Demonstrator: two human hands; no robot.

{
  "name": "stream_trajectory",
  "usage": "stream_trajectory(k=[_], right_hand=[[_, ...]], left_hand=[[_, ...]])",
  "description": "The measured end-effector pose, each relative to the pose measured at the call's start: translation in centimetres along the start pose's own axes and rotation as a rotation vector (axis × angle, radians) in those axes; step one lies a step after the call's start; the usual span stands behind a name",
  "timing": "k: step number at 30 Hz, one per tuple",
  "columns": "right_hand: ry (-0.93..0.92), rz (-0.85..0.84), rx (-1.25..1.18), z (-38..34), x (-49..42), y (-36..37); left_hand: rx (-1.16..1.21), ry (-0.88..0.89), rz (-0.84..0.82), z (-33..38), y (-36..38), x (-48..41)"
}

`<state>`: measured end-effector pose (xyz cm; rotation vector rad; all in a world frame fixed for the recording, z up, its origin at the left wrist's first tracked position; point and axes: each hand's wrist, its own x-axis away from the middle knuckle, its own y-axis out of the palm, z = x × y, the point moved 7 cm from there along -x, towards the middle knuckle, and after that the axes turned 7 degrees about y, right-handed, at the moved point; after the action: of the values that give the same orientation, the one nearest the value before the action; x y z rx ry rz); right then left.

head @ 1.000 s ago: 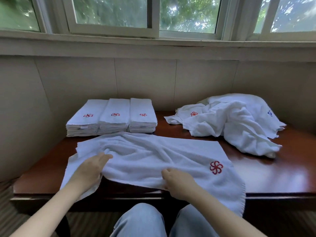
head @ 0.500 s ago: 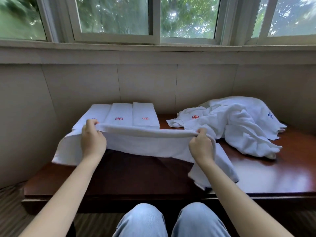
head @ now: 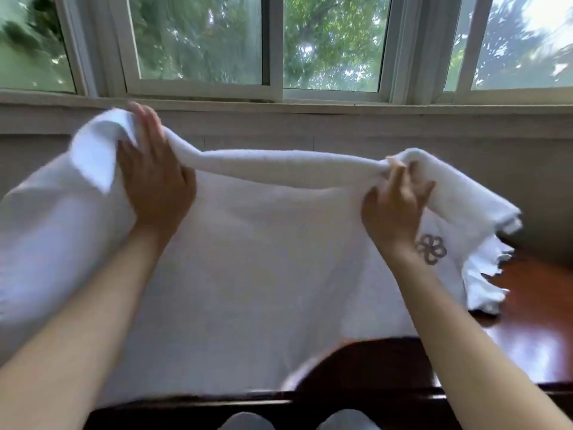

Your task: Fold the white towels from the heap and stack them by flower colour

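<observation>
A white towel [head: 263,259] hangs spread in the air in front of me, filling most of the view. My left hand [head: 155,178] grips its top edge at the upper left, and my right hand [head: 395,206] grips the same edge at the right. Between the hands the top edge sags in a rolled band. A flower emblem [head: 431,249] shows through the cloth, dull and greyish from the back, just below my right wrist. The towel's right end droops with a fringed edge. The folded stacks and the heap are hidden behind the towel.
A dark red-brown wooden table [head: 533,330] shows at the lower right and along the bottom edge. A wall and a row of windows [head: 279,45] stand behind it. My knees in light jeans [head: 248,422] are at the bottom.
Both hands have lifted the towel from the table high into the air, spread wide. The view has tilted up, and the towel now hides the stacks and the heap.
</observation>
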<state>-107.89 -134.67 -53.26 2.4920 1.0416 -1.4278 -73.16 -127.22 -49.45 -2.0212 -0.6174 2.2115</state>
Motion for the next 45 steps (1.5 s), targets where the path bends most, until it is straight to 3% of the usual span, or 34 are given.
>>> stream_trajectory(k=[2,5,7,9,14,17,21,27,32,35,38,40,45], right_hand=[[0.038,-0.401,0.118,1.7,1.1,5.7],[0.064,-0.844,0.208,5.8,7.9,12.1],[0.037,-1.074,0.346,9.2,14.3,14.6],[-0.034,-1.17,0.492,12.0,19.2,15.8],[0.026,-1.076,0.313,14.1,19.0,16.2],[0.034,-1.02,0.26,15.2,17.2,16.2],[0.011,-1.028,0.384,17.0,16.6,17.3],[-0.015,-1.118,0.474,18.2,17.1,18.4],[-0.061,-1.153,0.52,18.0,17.6,18.7],[-0.067,-1.18,0.539,17.7,17.9,18.9],[-0.082,-1.215,0.519,17.2,18.3,18.8],[-0.066,-1.205,0.478,16.8,18.4,18.3],[0.068,-1.088,0.571,20.8,16.1,15.1]], left_hand=[[-0.005,0.093,-0.445,-0.1,6.6,1.1],[0.085,0.06,-1.127,0.0,13.5,9.4],[0.145,0.069,-1.39,1.5,15.8,17.4],[0.187,0.015,-1.53,2.1,16.6,24.8],[0.197,-0.257,-1.269,-3.1,17.7,28.0],[0.183,-0.201,-1.322,-4.9,18.6,27.6],[0.123,-0.13,-1.283,-7.4,18.4,26.5],[-0.446,-0.013,-1.382,-16.3,14.1,25.2],[-0.832,-0.169,-1.507,-24.1,9.7,24.3],[-0.675,-0.12,-1.395,-20.4,11.0,23.4],[-0.167,-0.109,-1.207,-12.0,13.9,23.4],[0.106,-0.102,-1.211,-6.1,15.6,24.6],[0.124,-0.097,-1.288,-2.5,18.5,27.8]])
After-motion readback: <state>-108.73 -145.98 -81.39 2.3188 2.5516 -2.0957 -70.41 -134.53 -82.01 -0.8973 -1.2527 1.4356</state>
